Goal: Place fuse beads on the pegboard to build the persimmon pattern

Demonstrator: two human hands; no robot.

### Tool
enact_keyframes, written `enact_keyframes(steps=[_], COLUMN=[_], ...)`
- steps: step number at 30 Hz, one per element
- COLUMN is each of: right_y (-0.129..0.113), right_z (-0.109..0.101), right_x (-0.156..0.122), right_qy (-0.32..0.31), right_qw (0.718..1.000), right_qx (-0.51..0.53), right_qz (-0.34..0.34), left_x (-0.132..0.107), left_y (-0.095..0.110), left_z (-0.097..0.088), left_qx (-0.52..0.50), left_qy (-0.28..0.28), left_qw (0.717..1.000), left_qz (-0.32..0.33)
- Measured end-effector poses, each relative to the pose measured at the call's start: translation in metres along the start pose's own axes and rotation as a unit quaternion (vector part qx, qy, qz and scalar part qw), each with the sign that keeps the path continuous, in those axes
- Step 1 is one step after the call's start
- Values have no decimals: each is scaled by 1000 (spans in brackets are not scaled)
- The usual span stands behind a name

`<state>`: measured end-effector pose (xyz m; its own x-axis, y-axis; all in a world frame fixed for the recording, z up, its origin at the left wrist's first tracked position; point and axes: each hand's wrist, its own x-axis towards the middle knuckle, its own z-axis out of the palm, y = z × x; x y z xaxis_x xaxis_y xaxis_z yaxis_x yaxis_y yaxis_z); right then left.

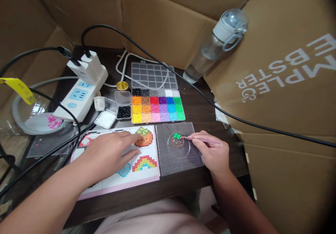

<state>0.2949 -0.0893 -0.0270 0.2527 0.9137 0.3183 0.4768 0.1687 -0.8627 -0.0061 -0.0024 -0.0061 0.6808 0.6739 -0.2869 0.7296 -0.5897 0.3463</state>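
My left hand (112, 151) rests on a printed pattern sheet (110, 183), its index finger touching the orange fruit picture (147, 139) with the green top. Its thumb and fingers are apart, with nothing held. In my right hand (214, 151) is a pair of pink tweezers (202, 139), the tips at the bead figure on a clear pegboard (168, 165). That bead figure (177, 141) has a green top and an orange-brown outline, with a few dark beads inside. Whether the tips grip a bead is too small to tell.
Behind the sheet stands an open bead box (158, 105) with colour compartments. Small boxes of black beads (123, 112) and white beads (105, 118) lie left of it. A power strip (81, 96), a water bottle (210, 48) and a black cable (147, 57) across the table surround these, within cardboard walls (283, 150).
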Motion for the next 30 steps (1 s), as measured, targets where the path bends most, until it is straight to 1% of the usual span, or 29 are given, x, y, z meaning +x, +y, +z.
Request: enact_keyframes(steps=[5, 9, 16, 23, 27, 30], right_y=[-2, -2, -1, 0, 6, 6], right_z=[1, 1, 0, -8, -15, -14], right_x=[0, 0, -1, -2, 10, 32], right_qy=[-1, -8, -1, -13, -4, -12], right_qw=[1000, 1000, 1000, 999, 999, 999], right_qx=[-4, -10, -14, -44, -47, -50], right_qz=[1, 5, -2, 20, 0, -9], left_x=[0, -1, -1, -4, -6, -6], left_y=[1, 1, 1, 6, 8, 8], left_z=[-1, -1, -2, -8, -11, -12], left_qx=[1, 0, -10, -33, -46, -46], left_qy=[-2, 8, 5, 11, 20, 21], left_qw=[1000, 1000, 1000, 999, 999, 999], left_qz=[-6, -4, -2, 6, 11, 8])
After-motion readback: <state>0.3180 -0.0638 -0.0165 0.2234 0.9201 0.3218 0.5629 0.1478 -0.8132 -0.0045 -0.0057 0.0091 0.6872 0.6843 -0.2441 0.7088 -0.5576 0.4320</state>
